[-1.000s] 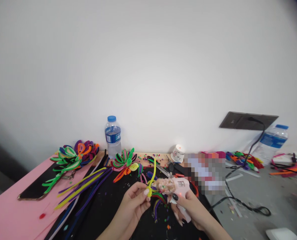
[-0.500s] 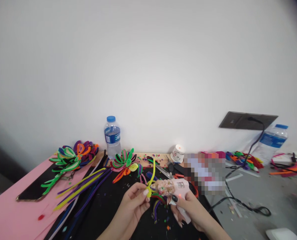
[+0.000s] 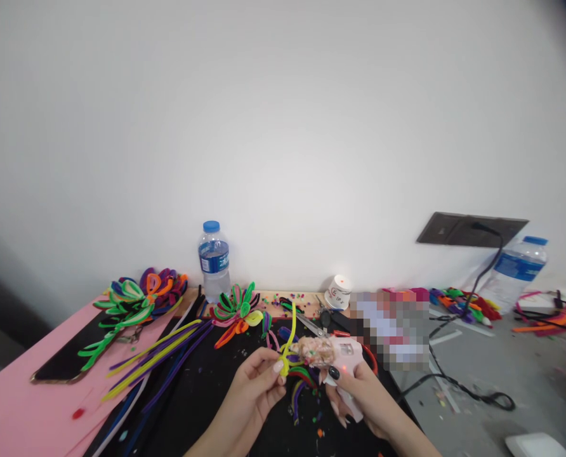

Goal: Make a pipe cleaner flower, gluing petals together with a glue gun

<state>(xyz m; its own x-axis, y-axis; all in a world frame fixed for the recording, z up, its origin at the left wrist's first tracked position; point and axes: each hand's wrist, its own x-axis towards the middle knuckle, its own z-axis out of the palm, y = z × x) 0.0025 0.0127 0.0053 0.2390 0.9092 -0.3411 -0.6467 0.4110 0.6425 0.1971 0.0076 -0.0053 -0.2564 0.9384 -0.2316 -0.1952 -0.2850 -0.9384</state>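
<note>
My left hand pinches a yellow pipe cleaner that stands up from a small bundle of coloured loops. My right hand grips a pink glue gun, one finger on its trigger, a red light lit on its body. The gun's nozzle touches the yellow pipe cleaner just right of my left fingertips. Both hands hover over a black mat speckled with small scraps.
Finished pipe-cleaner flowers and loose yellow and purple stems lie to the left on pink sheets. A water bottle, tape roll and scissors sit behind. A black cable runs right toward a second bottle.
Almost nothing differs: the glue gun and both hands have shifted very slightly, the nozzle staying against the yellow pipe cleaner.
</note>
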